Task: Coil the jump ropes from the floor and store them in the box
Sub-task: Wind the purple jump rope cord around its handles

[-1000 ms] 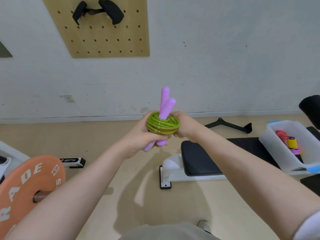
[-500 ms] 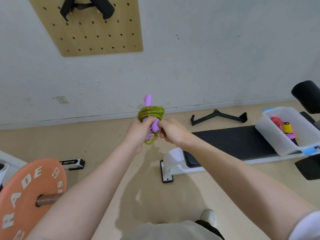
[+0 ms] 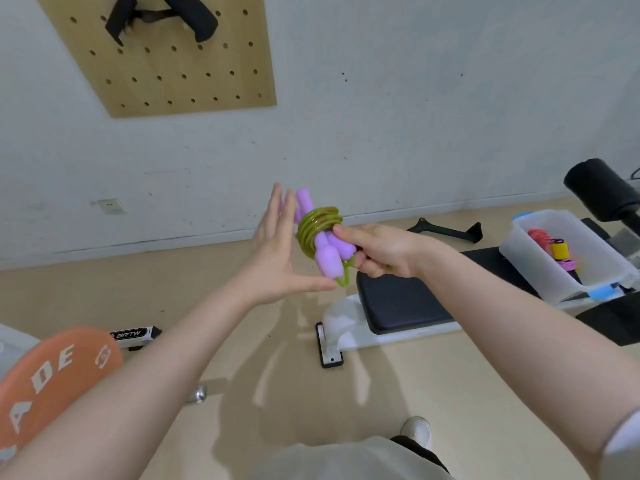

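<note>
- The coiled jump rope (image 3: 320, 233), green cord wound around purple handles, is gripped in mid-air by the right hand (image 3: 377, 251), fingers curled around the handles.
- The left hand (image 3: 277, 251) is held flat with fingers straight, just beside the coil.
- A bench (image 3: 398, 306) stands on the floor beyond.
- The box (image 3: 519, 258) is seen resting on the bench at the right, with other ropes inside.

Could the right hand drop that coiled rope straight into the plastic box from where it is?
Probably yes. The right hand holds the rope, and the box sits open-topped on the bench to its right, with nothing between them.
</note>
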`<state>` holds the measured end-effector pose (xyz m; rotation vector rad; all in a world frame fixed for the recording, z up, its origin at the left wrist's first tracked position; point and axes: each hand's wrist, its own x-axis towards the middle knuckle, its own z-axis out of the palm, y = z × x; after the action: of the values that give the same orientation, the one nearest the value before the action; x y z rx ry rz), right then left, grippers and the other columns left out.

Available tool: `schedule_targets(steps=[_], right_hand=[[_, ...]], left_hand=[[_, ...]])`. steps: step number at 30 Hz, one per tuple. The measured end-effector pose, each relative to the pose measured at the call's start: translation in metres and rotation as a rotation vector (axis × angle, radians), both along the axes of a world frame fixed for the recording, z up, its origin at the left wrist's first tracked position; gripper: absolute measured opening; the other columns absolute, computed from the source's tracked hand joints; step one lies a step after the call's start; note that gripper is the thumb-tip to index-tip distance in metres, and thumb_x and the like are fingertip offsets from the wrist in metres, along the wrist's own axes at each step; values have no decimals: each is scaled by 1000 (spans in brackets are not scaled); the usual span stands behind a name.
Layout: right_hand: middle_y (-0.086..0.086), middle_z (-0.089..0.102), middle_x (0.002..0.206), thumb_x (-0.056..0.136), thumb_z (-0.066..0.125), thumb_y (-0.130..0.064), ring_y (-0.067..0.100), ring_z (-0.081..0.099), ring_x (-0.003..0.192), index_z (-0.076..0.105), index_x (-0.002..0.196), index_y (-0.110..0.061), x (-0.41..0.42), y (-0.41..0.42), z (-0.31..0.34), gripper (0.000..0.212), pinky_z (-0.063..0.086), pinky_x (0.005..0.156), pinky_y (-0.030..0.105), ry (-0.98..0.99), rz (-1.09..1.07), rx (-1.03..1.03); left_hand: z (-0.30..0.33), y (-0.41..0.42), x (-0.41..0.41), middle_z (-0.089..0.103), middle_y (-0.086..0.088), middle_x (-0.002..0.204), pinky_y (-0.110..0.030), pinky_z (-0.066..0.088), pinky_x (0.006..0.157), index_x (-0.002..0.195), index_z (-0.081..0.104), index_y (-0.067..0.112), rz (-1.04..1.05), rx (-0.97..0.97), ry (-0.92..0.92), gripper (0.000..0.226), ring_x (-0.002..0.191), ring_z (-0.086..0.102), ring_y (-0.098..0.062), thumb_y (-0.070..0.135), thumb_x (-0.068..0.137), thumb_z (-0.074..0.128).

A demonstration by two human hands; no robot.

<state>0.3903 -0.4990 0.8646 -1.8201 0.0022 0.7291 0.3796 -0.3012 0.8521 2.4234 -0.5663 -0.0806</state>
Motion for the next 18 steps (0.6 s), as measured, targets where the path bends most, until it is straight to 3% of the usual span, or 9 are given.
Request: schedule_targets(steps=[1, 3, 5, 7, 9, 12, 14, 16, 18], right_hand=[[-10, 35, 42, 96, 36, -48, 8, 20, 37, 46, 73, -15, 0, -1, 2, 42, 15, 40, 19, 25, 68, -58], [-9, 34, 43, 96, 37, -48, 8, 20, 39, 48, 66, -17, -2, -2, 7, 44, 14, 41, 20, 93, 208, -145], [-8, 32, 45, 96, 39, -45, 7, 19, 39, 50, 59, -19, -3, -2, 9, 47, 11, 42, 20, 177, 329, -147], [-8, 30, 45, 94, 44, -46, 5, 18, 38, 54, 57, -20, -4, -5, 12, 46, 9, 43, 20, 247, 413, -114], [-8, 29, 45, 87, 46, -51, 4, 17, 38, 57, 63, -20, -4, -7, 13, 41, 8, 41, 18, 282, 440, -90], [-7, 33, 42, 92, 46, -49, 8, 22, 37, 58, 52, -23, -3, -5, 17, 49, 14, 39, 17, 223, 386, -170], [-4, 42, 42, 90, 48, -51, 12, 33, 39, 59, 63, -15, -1, -1, 25, 46, 26, 40, 18, 112, 400, -335], [-4, 49, 42, 86, 56, -50, 14, 42, 42, 56, 73, -11, 4, -1, 33, 41, 32, 42, 19, -22, 422, -484], [-7, 52, 42, 83, 65, -39, 12, 41, 41, 54, 70, -12, 10, -7, 39, 32, 32, 42, 19, -99, 361, -477]], left_hand=[[4, 5, 6, -13, 5, 155, -31, 2, 114, 147, -10, 31, -95, 96, -163, 126, 142, -7, -7, 75, 50, 60], [16, 7, 14, 32, 1, 150, -38, 27, 109, 143, 23, 32, -315, 275, -351, 104, 136, 33, -17, 73, 54, 57], [33, 0, 9, 56, 14, 121, -27, 45, 86, 126, 47, 31, -468, 335, -225, 79, 108, 54, -10, 61, 56, 66], [40, -9, -2, 56, 20, 104, -18, 44, 74, 119, 50, 33, -500, 255, 2, 68, 92, 52, 1, 39, 57, 78], [38, -15, -10, 57, 21, 98, -8, 40, 68, 116, 51, 34, -439, 128, 87, 63, 86, 51, 3, 23, 60, 79], [28, -17, -14, 59, 13, 79, -14, 42, 54, 95, 54, 32, -321, 25, 106, 36, 66, 50, -3, 23, 64, 71], [20, -18, -17, 57, 9, 74, -12, 37, 41, 91, 56, 27, -224, -4, 176, 28, 54, 47, -3, 20, 68, 70], [10, -18, -20, 58, 8, 74, -10, 36, 43, 92, 60, 30, -181, -102, 300, 31, 51, 47, -2, 19, 66, 72], [6, -18, -22, 64, 9, 78, -16, 45, 55, 89, 61, 44, -144, -241, 378, 38, 59, 54, -2, 31, 55, 71]])
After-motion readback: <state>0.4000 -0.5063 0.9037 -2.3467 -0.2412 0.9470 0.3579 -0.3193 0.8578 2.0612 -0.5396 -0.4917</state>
